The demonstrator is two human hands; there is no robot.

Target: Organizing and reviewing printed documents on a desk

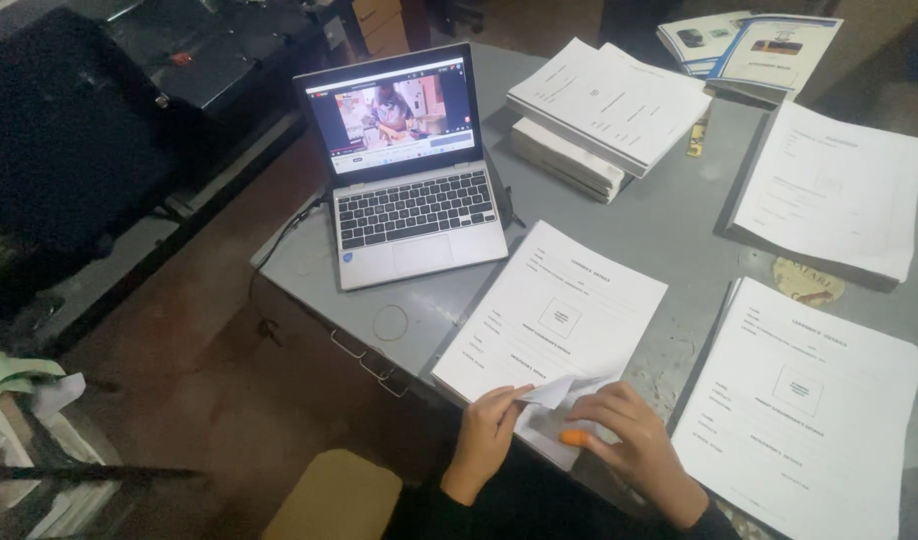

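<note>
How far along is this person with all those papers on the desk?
Looks done: squared stacks of sheets lie at the back and right, though I can't tell what was done to them. In hand: the left hand and right hand lift the near corner of the front stack. Possibly left: the untouched stack beside it. The laptop plays a video.

Count, by kind:

Hands – two: left hand [487, 428], right hand [634, 440].

Laptops – one, open laptop [404, 165] with lit screen.

White paper stacks on grey table [679, 230] – five: near-edge stack [559, 315] under hands, near-right stack [804, 400], far-right stack [834, 190], two piled stacks [604, 110] beside laptop.

Blue-bordered booklets [754, 45] at far edge – seemingly two, overlapping.

Orange fingertip cover [575, 437] – one.
</note>
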